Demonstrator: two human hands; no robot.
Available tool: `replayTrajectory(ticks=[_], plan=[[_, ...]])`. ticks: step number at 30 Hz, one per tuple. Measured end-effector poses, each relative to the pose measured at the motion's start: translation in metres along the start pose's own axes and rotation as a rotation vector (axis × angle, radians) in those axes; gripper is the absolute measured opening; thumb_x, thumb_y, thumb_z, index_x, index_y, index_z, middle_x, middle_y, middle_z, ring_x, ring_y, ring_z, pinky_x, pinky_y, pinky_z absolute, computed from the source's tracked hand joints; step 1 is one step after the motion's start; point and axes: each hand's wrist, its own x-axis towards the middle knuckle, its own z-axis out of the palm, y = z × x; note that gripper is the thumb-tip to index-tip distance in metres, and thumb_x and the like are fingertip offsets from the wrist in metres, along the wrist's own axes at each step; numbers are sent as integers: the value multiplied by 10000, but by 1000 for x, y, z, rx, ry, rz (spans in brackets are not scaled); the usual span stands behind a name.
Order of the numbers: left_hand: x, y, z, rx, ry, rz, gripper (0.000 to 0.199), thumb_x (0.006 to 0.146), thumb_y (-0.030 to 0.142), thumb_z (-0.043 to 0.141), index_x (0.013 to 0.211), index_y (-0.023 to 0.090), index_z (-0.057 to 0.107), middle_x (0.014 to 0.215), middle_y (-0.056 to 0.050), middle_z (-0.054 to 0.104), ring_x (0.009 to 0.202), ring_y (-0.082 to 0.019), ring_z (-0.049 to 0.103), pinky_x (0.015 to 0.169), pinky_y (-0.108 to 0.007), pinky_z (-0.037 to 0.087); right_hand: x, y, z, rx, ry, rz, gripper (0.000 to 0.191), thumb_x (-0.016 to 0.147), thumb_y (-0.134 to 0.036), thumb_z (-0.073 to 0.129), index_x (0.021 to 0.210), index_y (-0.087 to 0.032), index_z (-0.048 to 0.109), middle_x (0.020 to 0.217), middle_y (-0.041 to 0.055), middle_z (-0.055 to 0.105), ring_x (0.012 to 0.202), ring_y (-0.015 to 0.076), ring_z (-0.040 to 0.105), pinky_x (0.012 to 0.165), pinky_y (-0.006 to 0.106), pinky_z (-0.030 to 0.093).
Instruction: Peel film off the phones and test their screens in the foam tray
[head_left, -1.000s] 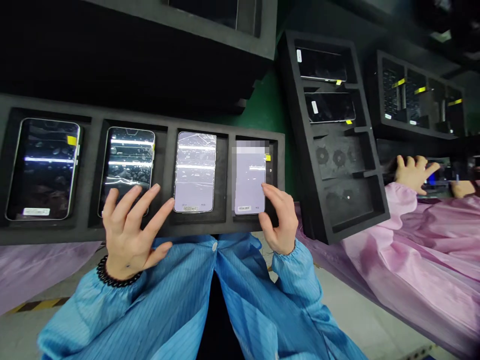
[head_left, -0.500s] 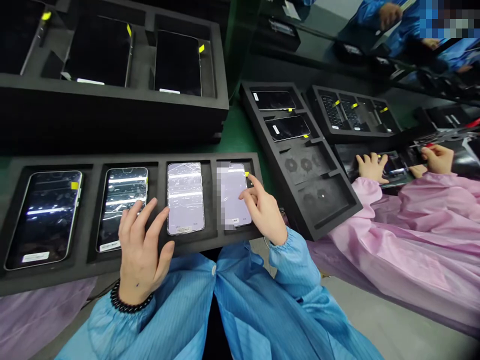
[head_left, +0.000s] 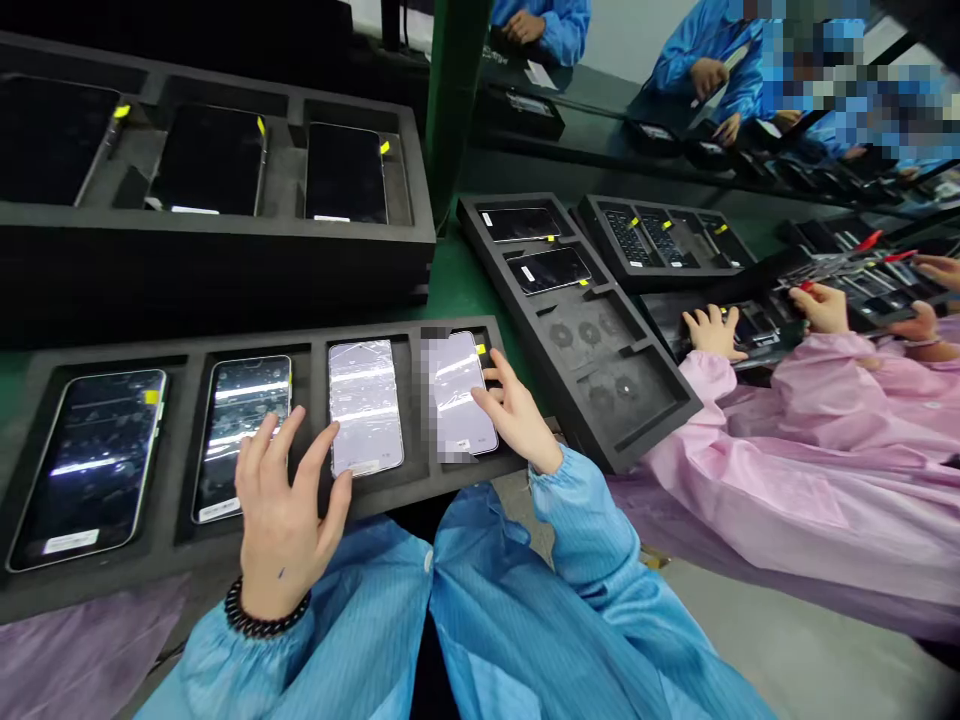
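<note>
Shifted since the earlier frame: right hand (head_left: 521, 415), with index tip slid off the yellow tag (head_left: 481, 350) to just right of it; also the view, tipped a little higher.

Find the tray (head_left: 416, 482) beneath both hands, and the side tray (head_left: 645, 385) beyond the right hand, on its outer side. Find the right phone (head_left: 459, 400) directly under the right fingertips, lying flat in the end well, and the third phone (head_left: 367, 420) between the two hands.

Read the right grip as bent and fairly narrow, holding nothing, with one tip over the phone's right edge; pressure not readable. Read the left hand (head_left: 289, 510) as spread wide, holding nothing, with thumb and index at the third phone's left edge; contact unclear.

Seemingly working the right screen by touch: best use one light pad, avoid snagging the tag, keep clear of the label (head_left: 463, 445) below the fingertips, and avoid dragging the left thumb.
</note>
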Motion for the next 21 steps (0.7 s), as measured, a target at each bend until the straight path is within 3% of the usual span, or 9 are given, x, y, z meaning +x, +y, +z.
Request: replayTrajectory(ticks=[3, 6, 9, 13, 15, 18, 21], plan=[[0, 2, -4, -92, -18, -53, 668, 953, 230, 558, 1578, 310, 335, 1660, -99, 305, 1570, -367, 207, 1289, -613, 152, 7, -2, -4, 46, -40, -1, 534, 863, -311, 610, 1373, -171, 538, 851, 11, 682, 658, 151, 609, 652, 295, 469], [-1, 9, -6, -339, -67, -203, 678, 981, 315, 525, 1604, 319, 257, 1677, -65, 282, 1579, -308, 206, 1312, -535, 154, 7, -13, -6, 130, -52, -18, 492, 870, -328, 557, 1339, -187, 517, 818, -5, 642, 664, 151, 604, 631, 285, 471], [-2, 26, -1, -887, -152, -443, 625, 1008, 455, 452, 1596, 334, 277, 1672, -43, 321, 1564, -273, 270, 1309, -486, 204, -7, -33, 2, 271, -30, -38, 523, 905, -388, 523, 1395, -239, 414, 956, 15, 643, 706, 136, 598, 603, 258, 469], [-2, 47, 13, -1625, -289, -779, 696, 960, 720, 301, 1442, 288, 559, 1485, -68, 590, 1498, -304, 407, 1263, -515, 302, -38, -56, 28, 533, -57, -111, 508, 913, -412, 595, 1373, -291, 416, 930, -8, 625, 604, 100, 496, 531, 233, 415], [-4, 51, 16, -1820, -335, -889, 712, 935, 756, 324, 1313, 266, 676, 1348, -59, 693, 1448, -305, 477, 1233, -492, 358, -51, -60, 40, 462, -50, -187, 467, 921, -346, 597, 1362, -281, 460, 867, -23, 611, 593, 98, 446, 553, 241, 415], [-10, 54, 11, -1924, -306, -997, 681, 940, 739, 360, 1242, 244, 720, 1221, -52, 752, 1245, -281, 651, 1105, -421, 496, -61, -60, 46, 204, 42, -350, 417, 867, -248, 637, 1280, -259, 579, 951, 7, 640, 668, 121, 451, 620, 276, 446], [-10, 61, 0, -1949, -361, -968, 829, 879, 817, 385, 1280, 160, 693, 1114, -128, 764, 959, -281, 727, 897, -399, 583, -57, -62, 39, 26, 161, -456, 305, 845, -247, 638, 1149, -235, 657, 945, 17, 626, 726, 144, 492, 650, 295, 453]])
